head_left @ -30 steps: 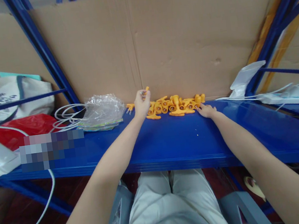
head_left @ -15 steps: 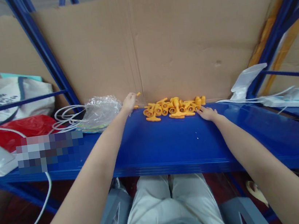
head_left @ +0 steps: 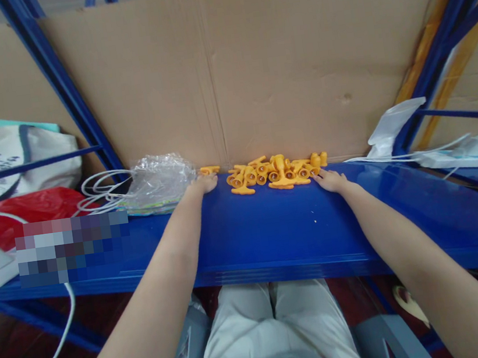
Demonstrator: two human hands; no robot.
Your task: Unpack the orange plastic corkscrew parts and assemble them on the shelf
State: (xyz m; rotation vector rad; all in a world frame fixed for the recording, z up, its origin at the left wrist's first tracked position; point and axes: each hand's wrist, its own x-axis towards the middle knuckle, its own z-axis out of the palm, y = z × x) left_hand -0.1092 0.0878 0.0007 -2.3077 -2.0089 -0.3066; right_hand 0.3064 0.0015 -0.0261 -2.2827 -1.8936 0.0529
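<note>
Head view: left hand (head_left: 208, 183) at the far side of the glossy blue metal counter (head_left: 267, 231), at a small yellow-orange T-shaped plastic piece (head_left: 209, 170), near crinkled clear plastic bags (head_left: 157, 181). Fingers partly hidden; pinching or spread, cannot tell. Right hand (head_left: 331, 180) low, fingertips at the right end of a heap of yellow-orange plastic pieces with round hollow ends (head_left: 280, 165); grip or mere touch, cannot tell. Heap lies between both hands, before a brown cardboard panel (head_left: 294, 66).
</note>
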